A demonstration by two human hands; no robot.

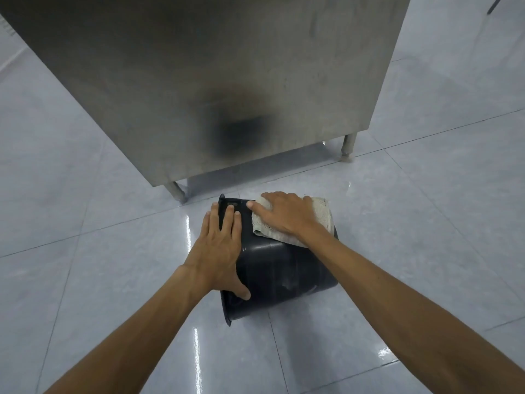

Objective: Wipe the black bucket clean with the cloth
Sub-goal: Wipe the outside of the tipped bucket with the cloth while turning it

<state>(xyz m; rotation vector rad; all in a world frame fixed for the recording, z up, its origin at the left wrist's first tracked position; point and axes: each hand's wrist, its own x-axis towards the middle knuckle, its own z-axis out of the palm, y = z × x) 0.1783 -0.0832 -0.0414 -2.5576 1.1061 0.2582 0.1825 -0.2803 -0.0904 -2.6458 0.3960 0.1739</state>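
**tilefan:** Fingers on the left hand are spread flat, not curled round anything, lying across the rim end of the black bucket, with the thumb hooked down onto the bucket's near side. So flat-open, bracing, not gripping.

**mopguy:** And the other one?

**tilefan:** Right hand is palm-down on the cloth, fingers splayed and pretty much straight, pressing it against the top of the bucket. Index tip pokes past the cloth's left edge and touches black plastic. It's pushing on the cloth rather than pinching it.

**mopguy:** Where's the bucket sitting?

**tilefan:** Lying on its side on the floor, glossy pale tiles, open rim pointing left. Cloth is folded, off-white, draped over the far upper part.

**mopguy:** Much room round it?

**tilefan:** Loads to the left, right and toward the camera, just bare tile. Tight on the far side though: a steel cabinet on short legs stands just beyond, its bottom edge near the bucket's far end and one leg close to the rim.

**mopguy:** Arms?

**tilefan:** Both bare forearms come in from the bottom corners, stretched out nearly straight, angling toward each other, wrists about level over the bucket.
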